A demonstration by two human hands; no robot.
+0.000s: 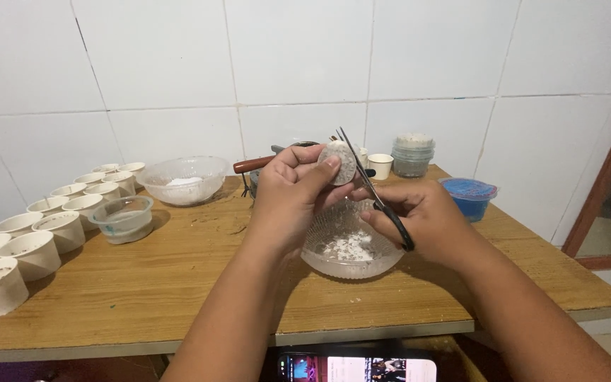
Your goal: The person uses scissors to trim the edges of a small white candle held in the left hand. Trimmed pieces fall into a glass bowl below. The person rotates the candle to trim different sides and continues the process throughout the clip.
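My left hand [293, 189] holds a round, pale grey-white lump [339, 161] up above a clear glass bowl [351, 249]. My right hand [419, 219] grips a pair of black-handled scissors [369, 185], whose blades point up and touch the lump's right side. White flakes or powder lie at the bottom of the glass bowl, which stands on the wooden table [178, 283] directly under both hands.
Several white paper cups [37, 233] stand in rows at the left. A small clear plastic tub [123, 219], a larger clear bowl with white powder [184, 180], stacked lidded containers [413, 154], a blue tub [469, 197], a white cup [380, 165]. A phone [358, 368] lies below the table edge.
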